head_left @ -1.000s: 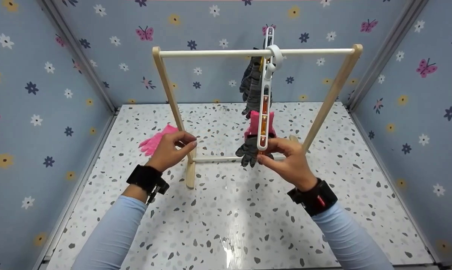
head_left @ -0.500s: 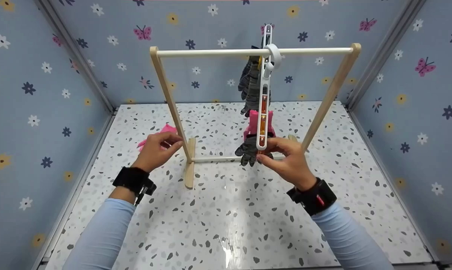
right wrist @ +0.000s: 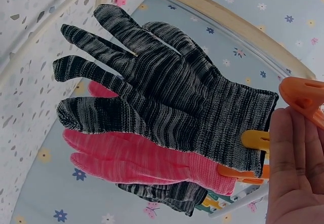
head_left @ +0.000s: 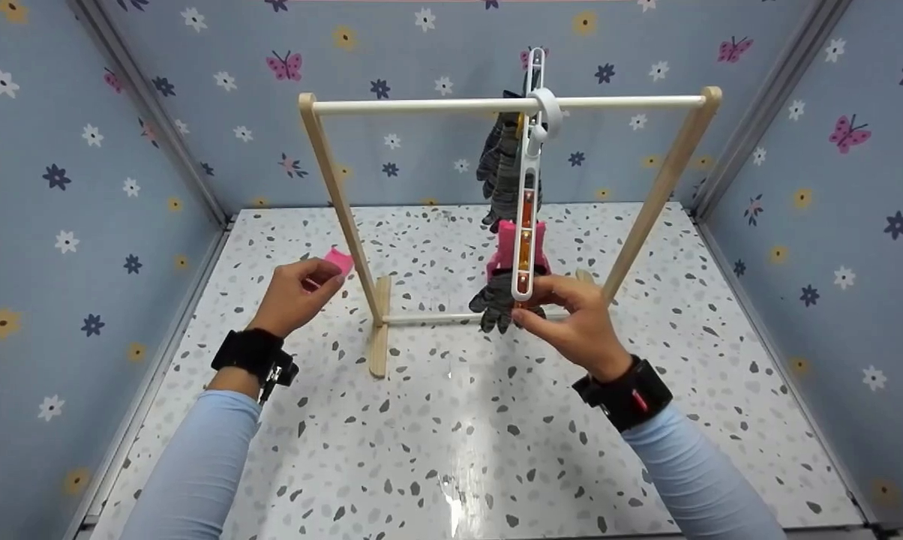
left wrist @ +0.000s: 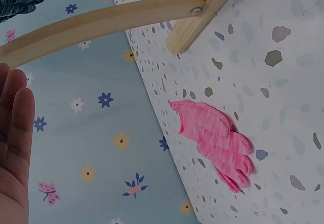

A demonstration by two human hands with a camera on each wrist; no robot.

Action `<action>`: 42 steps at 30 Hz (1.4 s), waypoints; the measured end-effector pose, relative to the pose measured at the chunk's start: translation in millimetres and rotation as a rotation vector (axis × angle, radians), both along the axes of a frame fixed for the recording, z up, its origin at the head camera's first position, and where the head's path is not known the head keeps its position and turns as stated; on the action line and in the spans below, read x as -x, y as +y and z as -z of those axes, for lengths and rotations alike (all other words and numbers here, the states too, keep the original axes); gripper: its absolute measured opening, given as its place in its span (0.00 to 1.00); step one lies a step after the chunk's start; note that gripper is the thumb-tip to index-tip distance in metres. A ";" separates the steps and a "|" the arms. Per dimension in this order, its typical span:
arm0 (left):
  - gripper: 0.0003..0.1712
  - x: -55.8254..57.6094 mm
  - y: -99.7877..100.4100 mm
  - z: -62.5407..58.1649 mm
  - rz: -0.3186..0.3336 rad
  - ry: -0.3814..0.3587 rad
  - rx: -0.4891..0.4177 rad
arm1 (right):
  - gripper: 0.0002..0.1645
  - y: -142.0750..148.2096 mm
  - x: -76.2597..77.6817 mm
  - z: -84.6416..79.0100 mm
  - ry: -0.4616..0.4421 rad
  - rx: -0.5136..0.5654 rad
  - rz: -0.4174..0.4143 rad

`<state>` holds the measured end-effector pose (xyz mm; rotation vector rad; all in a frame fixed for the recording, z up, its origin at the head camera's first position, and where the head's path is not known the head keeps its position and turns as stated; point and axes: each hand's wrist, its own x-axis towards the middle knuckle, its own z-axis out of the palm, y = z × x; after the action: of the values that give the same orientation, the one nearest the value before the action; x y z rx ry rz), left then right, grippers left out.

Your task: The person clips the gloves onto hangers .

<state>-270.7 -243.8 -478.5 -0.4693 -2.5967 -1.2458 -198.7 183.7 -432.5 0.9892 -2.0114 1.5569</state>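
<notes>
A white clip hanger (head_left: 529, 162) hangs by its ring from the rail (head_left: 421, 106). My right hand (head_left: 575, 319) pinches an orange clip (right wrist: 304, 95) at its near end, with thumb and fingers. Beside that clip, a grey-black striped knit glove (right wrist: 167, 87) hangs by its cuff from a yellow clip (right wrist: 254, 140). Behind it hang a pink glove (right wrist: 131, 158) on another orange clip and more grey-black knit. My left hand (head_left: 290, 296) holds nothing, its fingers loosely bent above a loose pink glove (left wrist: 215, 143) on the table. In the head view the hand hides most of this glove.
The wooden rack's left post (head_left: 340, 202) stands just right of my left hand, its foot (head_left: 379, 352) on the speckled table (head_left: 421, 450). The right post (head_left: 661, 195) rises beyond my right hand. Flower-patterned walls enclose the table at the back and sides.
My left hand has moved left and slightly down, away from the rack's post and over the loose pink glove. The right hand stays at the hanger's near end.
</notes>
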 end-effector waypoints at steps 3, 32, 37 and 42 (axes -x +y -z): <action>0.11 3.6 -3.4 3.7 -0.020 -0.013 0.016 | 0.15 0.2 -0.5 0.5 -0.008 0.002 -0.005; 0.21 42.6 -19.6 38.4 -0.123 -0.085 0.184 | 0.17 4.7 -1.2 -1.5 -0.003 -0.004 -0.010; 0.22 47.4 -17.9 44.9 -0.133 -0.082 0.223 | 0.17 4.2 -1.6 -2.2 0.002 0.006 -0.022; 0.23 50.3 -20.8 50.1 -0.143 -0.081 0.257 | 0.17 3.4 -1.6 -2.2 0.007 0.001 -0.017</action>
<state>-321.0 -264.6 -528.5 -0.2750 -2.8168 -0.9090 -197.1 187.0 -430.3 1.0121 -2.0023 1.5615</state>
